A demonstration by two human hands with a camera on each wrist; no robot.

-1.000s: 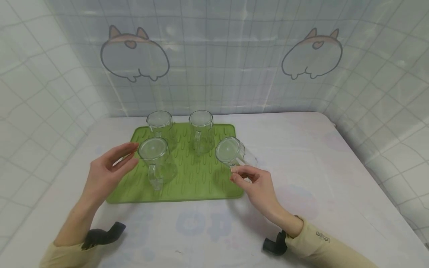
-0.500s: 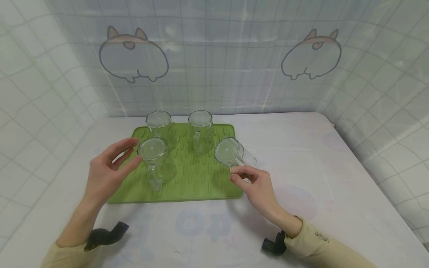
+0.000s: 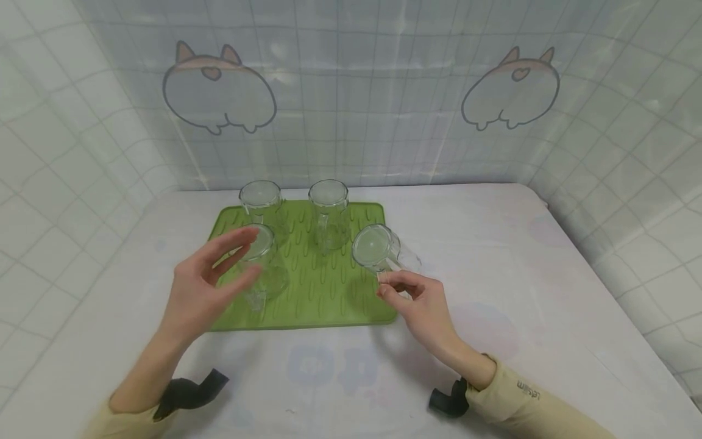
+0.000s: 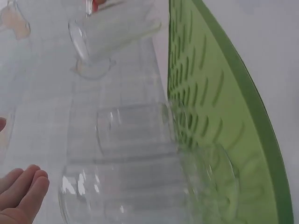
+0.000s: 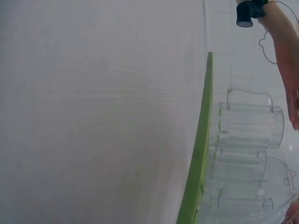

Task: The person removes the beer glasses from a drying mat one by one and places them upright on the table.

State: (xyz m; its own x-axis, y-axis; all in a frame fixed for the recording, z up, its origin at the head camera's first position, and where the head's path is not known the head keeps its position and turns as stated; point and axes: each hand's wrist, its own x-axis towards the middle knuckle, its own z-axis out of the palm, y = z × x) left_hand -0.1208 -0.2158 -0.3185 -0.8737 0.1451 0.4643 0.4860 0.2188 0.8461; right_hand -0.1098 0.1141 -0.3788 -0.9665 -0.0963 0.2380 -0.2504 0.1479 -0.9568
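Four glass mugs [image 3: 373, 245] are in view: three stand on one green mat [image 3: 318, 305], two of them at the back and one at the front, while the fourth is held up off it. There is one tabletop [image 3: 466, 225]. The hands come to two, one left hand [image 3: 205, 289] and one right hand [image 3: 415, 299]. Tan sleeves [image 3: 526, 396] number two, as do black wrist pieces [image 3: 192, 393]. Two cartoon animals [image 3: 219, 97] decorate the gridded backdrop [image 3: 367, 122].
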